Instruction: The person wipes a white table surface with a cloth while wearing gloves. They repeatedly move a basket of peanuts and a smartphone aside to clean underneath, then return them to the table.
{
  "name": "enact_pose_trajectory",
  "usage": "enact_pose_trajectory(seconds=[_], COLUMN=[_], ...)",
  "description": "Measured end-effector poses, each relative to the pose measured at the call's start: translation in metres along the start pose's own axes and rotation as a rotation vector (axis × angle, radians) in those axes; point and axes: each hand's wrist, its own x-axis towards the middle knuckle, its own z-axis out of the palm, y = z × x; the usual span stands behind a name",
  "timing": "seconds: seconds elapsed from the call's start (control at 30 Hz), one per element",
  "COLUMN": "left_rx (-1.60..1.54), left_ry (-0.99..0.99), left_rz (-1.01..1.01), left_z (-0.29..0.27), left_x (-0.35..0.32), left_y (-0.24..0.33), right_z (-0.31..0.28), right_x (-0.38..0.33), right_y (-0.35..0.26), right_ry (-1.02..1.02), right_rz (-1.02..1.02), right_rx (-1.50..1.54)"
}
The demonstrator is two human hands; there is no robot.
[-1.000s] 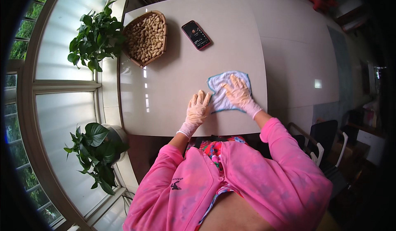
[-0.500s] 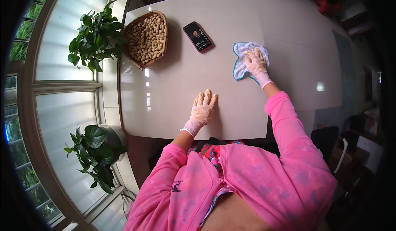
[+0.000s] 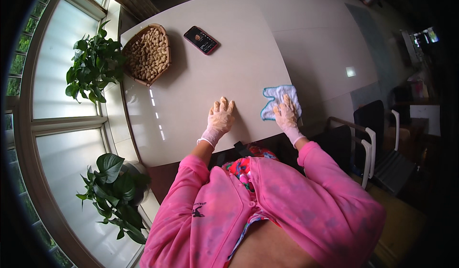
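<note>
A white cloth with a teal edge lies rumpled near the table's right edge. Over it my gloved right hand presses down, fingers bent slightly into the fabric, gripping it against the tabletop. Further left, my left hand, also in a thin pale glove, rests palm down on the glossy light table. Its fingers are stretched out and apart, and it holds nothing. Both forearms come out of pink sleeves. What lies beneath the right palm is hidden.
A woven basket of peanuts in shells stands at the far left of the table, beside a phone with its screen lit. Potted plants line the windowsill on the left. Chairs stand to the right.
My right hand has drawn the cloth nearer to me along the table's right side. The left hand stays flat on the table. My view has turned and shifted to the right.
</note>
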Motion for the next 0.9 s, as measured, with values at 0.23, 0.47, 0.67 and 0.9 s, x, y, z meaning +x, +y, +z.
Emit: enact_pose_trajectory(seconds=[0.23,0.47,0.67,0.9], left_rx=[-0.012,-0.107,-0.217,-0.209], left_ry=[0.037,0.154,0.315,0.433], left_rz=[-0.056,-0.293,-0.235,-0.145], left_z=[0.009,0.019,0.023,0.032], left_x=[-0.079,-0.136,-0.149,-0.129], left_y=[-0.013,-0.055,-0.065,-0.046], right_z=[0.037,0.057,0.077,0.068], right_x=[-0.066,-0.071,-0.052,-0.004], right_y=[-0.052,-0.206,-0.251,-0.212], right_ry=[-0.041,-0.526,-0.700,-0.732], right_rz=[-0.057,-0.595,-0.883,-0.861], right_rx=[-0.010,-0.044,0.085,0.152])
